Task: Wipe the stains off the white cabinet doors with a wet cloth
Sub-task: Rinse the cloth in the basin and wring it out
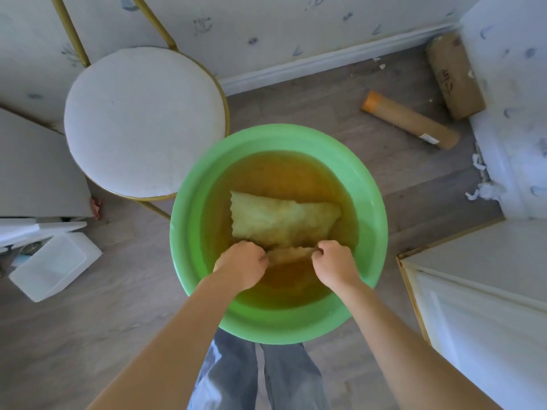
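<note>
Inside the green basin [367,202], the cloth [281,220] lay soaking in yellowish water. The left hand [241,266] and right hand [336,261] each pinched its near edge. Wringing it firmly above the basin would likely prevent drips.

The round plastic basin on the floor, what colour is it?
Light green; the round plastic basin shows best in the head view, the only one.
</note>
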